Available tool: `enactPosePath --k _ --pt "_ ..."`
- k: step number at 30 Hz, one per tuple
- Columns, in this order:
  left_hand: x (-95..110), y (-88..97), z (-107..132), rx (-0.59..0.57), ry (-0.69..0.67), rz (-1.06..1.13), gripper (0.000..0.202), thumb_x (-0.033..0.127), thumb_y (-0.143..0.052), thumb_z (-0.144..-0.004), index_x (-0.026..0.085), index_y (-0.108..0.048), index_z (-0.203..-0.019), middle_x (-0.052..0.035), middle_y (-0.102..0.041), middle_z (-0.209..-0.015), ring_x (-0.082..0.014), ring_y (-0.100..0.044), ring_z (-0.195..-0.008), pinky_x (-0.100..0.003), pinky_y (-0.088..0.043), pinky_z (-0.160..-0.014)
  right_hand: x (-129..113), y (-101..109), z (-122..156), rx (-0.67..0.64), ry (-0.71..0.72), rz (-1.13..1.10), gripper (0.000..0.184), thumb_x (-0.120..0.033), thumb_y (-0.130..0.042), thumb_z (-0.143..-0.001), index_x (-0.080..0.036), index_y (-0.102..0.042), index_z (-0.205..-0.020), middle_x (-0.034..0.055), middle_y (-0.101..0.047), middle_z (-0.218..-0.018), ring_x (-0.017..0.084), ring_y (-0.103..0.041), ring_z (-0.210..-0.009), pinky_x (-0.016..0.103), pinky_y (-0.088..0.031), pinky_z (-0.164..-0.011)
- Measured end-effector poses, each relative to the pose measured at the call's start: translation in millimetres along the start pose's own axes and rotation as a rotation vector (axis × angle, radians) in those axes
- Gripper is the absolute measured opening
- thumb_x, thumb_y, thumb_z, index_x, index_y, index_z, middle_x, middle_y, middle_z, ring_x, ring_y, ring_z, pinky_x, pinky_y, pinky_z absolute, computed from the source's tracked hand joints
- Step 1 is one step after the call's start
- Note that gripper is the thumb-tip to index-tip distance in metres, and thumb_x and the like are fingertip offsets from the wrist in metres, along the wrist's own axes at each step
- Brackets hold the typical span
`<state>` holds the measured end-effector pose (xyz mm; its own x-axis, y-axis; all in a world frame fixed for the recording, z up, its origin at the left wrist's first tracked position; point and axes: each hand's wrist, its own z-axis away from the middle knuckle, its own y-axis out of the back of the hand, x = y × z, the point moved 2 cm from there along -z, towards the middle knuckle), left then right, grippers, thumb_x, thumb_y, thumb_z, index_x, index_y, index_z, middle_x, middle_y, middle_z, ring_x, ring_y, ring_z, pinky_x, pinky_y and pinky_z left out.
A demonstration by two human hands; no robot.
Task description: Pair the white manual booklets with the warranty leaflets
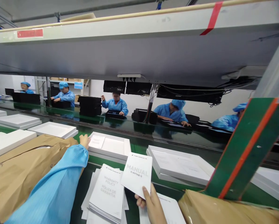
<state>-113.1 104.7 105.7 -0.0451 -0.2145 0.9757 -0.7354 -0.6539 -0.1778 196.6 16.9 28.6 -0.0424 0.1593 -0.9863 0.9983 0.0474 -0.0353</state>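
My right hand [151, 202] pinches a white manual booklet [137, 171] by its lower edge, thumb on the cover, and holds it up in front of an open white box [116, 153]. A small booklet [96, 141] lies inside that box at its left end. My left hand [84, 141], in a blue sleeve, reaches to the box's left edge with curled fingers against it. Between my arms is a stack of warranty policy booklets [106, 189], some fanned out underneath. More manuals [169, 208] lie below my right hand, partly hidden by it.
Brown paper packaging [25, 168] lies at left and a brown package [223, 208] at lower right. Another open white box [183, 165] sits to the right on the green belt. A slanted green post [248, 146] and an overhead shelf [130, 56] bound the space. Co-workers sit opposite.
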Motion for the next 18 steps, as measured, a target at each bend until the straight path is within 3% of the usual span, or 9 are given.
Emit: enactPosePath --k 2,4,8,10,11,13,15,18 --pt "2 -0.1 13 0.061 -0.024 -0.007 0.031 0.026 -0.032 -0.08 0.014 -0.038 -0.108 -0.0071 -0.043 -0.107 -0.0158 -0.047 -0.089 -0.033 -0.041 -0.072 0 0 -1 -0.007 0.011 0.013 0.047 -0.05 -0.045 -0.065 -0.018 -0.035 -0.098 -0.0022 -0.055 -0.048 0.014 -0.049 -0.04 0.025 -0.037 -0.041" --pt "1 -5.0 35 0.046 -0.06 -0.031 0.032 0.023 -0.022 -0.082 0.015 -0.032 -0.111 -0.0075 -0.04 -0.109 -0.0131 -0.047 -0.091 -0.027 -0.041 -0.072 -2 0 1 0.03 0.015 0.019 0.052 -0.05 -0.047 -0.064 -0.018 -0.031 -0.102 -0.0034 -0.053 -0.047 0.014 -0.048 -0.039 0.025 -0.036 -0.039" --pt "-14 -19.0 96 -0.183 -0.137 -0.141 0.025 0.025 -0.038 -0.072 0.018 -0.047 -0.094 -0.0048 -0.051 -0.094 -0.014 -0.05 -0.084 -0.028 -0.039 -0.074 -23 -1 13 0.034 -0.024 0.018 0.06 -0.049 -0.05 -0.061 -0.019 -0.027 -0.107 -0.0046 -0.051 -0.045 0.015 -0.049 -0.038 0.025 -0.035 -0.037" --pt "-28 -19.0 123 -0.295 -0.139 -0.224 0.024 0.022 -0.053 -0.059 0.016 -0.054 -0.083 -0.0067 -0.053 -0.089 -0.0196 -0.047 -0.088 -0.033 -0.035 -0.079 -43 -3 16 -0.001 -0.022 0.02 0.058 -0.048 -0.05 -0.062 -0.02 -0.027 -0.107 -0.0049 -0.051 -0.046 0.014 -0.049 -0.038 0.024 -0.035 -0.037" --pt "-35 -16.3 133 -0.329 -0.136 -0.311 0.031 0.021 -0.056 -0.055 0.015 -0.053 -0.086 -0.0093 -0.05 -0.096 -0.0238 -0.041 -0.096 -0.037 -0.031 -0.082 -54 -5 14 -0.012 -0.011 0.023 0.057 -0.047 -0.05 -0.062 -0.02 -0.028 -0.106 -0.0052 -0.051 -0.046 0.014 -0.048 -0.037 0.024 -0.035 -0.036" --pt "-48 -7.6 145 -0.394 -0.131 -0.683 0.051 0.023 -0.054 -0.056 0.016 -0.042 -0.106 -0.012 -0.039 -0.114 -0.0271 -0.029 -0.107 -0.043 -0.024 -0.085 -72 -10 3 -0.019 0.017 0.034 0.051 -0.044 -0.051 -0.062 -0.02 -0.031 -0.103 -0.0063 -0.049 -0.044 0.012 -0.046 -0.033 0.021 -0.031 -0.033" --pt "-58 3.6 146 -0.437 -0.098 -0.897 0.061 0.028 -0.05 -0.059 0.015 -0.029 -0.115 -0.0126 -0.029 -0.121 -0.0268 -0.022 -0.111 -0.043 -0.023 -0.085 -82 -19 -19 -0.018 0.015 0.038 0.037 -0.037 -0.049 -0.066 -0.02 -0.036 -0.096 -0.0073 -0.047 -0.042 0.009 -0.042 -0.031 0.018 -0.028 -0.032" --pt "-69 16.5 139 -0.518 -0.03 -0.855 0.05 0.033 -0.046 -0.063 0.015 -0.036 -0.109 -0.0111 -0.038 -0.114 -0.0244 -0.031 -0.105 -0.036 -0.028 -0.082 -75 -40 -64 -0.031 -0.113 0.073 0.015 -0.023 -0.044 -0.071 -0.019 -0.042 -0.085 -0.0088 -0.042 -0.039 0.005 -0.036 -0.029 0.015 -0.026 -0.03"
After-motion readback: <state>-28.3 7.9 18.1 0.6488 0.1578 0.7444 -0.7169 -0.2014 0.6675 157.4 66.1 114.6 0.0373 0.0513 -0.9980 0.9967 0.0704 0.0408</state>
